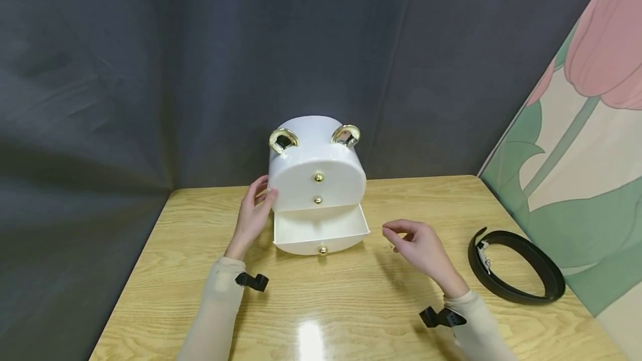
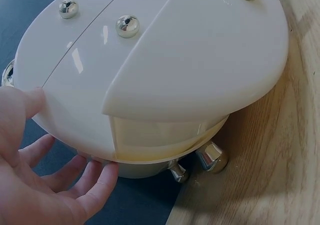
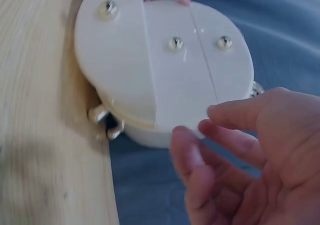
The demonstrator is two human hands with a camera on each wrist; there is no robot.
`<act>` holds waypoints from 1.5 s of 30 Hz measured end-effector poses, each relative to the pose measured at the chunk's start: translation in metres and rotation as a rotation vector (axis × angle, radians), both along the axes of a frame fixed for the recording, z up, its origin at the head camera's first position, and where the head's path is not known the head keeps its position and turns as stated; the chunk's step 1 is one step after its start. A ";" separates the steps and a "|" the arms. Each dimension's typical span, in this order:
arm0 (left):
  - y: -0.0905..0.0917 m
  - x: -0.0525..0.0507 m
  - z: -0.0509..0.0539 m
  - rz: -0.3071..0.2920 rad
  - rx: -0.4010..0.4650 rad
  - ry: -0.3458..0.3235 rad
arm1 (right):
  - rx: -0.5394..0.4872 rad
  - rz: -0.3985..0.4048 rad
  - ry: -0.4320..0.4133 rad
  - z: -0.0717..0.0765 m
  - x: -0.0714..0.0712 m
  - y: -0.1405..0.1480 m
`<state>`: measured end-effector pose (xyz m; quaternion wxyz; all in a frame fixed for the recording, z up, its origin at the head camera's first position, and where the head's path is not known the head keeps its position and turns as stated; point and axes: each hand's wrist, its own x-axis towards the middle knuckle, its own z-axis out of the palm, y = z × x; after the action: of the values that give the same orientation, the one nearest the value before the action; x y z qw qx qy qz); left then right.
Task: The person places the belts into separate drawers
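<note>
A white oval storage box [image 1: 321,191] with gold knobs and two gold ring-shaped ears stands at the table's far edge. Its bottom drawer [image 1: 321,226] is pulled out, and no contents show inside. My left hand [image 1: 254,213] rests on the box's left side; the left wrist view shows the thumb at the front edge and the fingers [image 2: 97,185] along the side. Right of the drawer, my right hand [image 1: 413,244] hovers with thumb and fingers bent close together. A tiny gold glint shows just below those fingertips; whether they pinch anything is unclear.
A coiled black belt [image 1: 516,266] with a silver buckle lies on the wooden table [image 1: 371,305] at the right. Behind the box hangs a dark curtain [image 1: 321,43]. A tulip-patterned panel [image 1: 592,194] borders the table's right side.
</note>
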<state>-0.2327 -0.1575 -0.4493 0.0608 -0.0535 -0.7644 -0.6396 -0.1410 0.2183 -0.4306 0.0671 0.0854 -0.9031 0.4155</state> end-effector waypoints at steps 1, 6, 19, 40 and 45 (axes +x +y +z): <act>0.000 0.000 0.001 0.000 0.003 -0.010 | 0.025 -0.016 0.000 -0.001 0.001 0.003; 0.003 0.010 0.015 -0.006 -0.001 -0.030 | 0.146 -0.087 0.006 -0.007 0.005 0.022; 0.000 0.001 -0.001 -0.001 -0.012 0.014 | 0.253 -0.206 -0.115 -0.013 0.013 0.082; -0.001 -0.002 -0.002 0.003 -0.005 -0.007 | 0.304 -0.618 -0.175 -0.043 0.007 0.139; 0.000 -0.005 0.000 -0.002 -0.007 -0.015 | 0.354 -0.658 -0.282 -0.044 0.006 0.146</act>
<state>-0.2372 -0.1577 -0.4493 0.0544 -0.0499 -0.7670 -0.6374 -0.1351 0.3644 -0.4745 0.0561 -0.2563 -0.9401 0.2175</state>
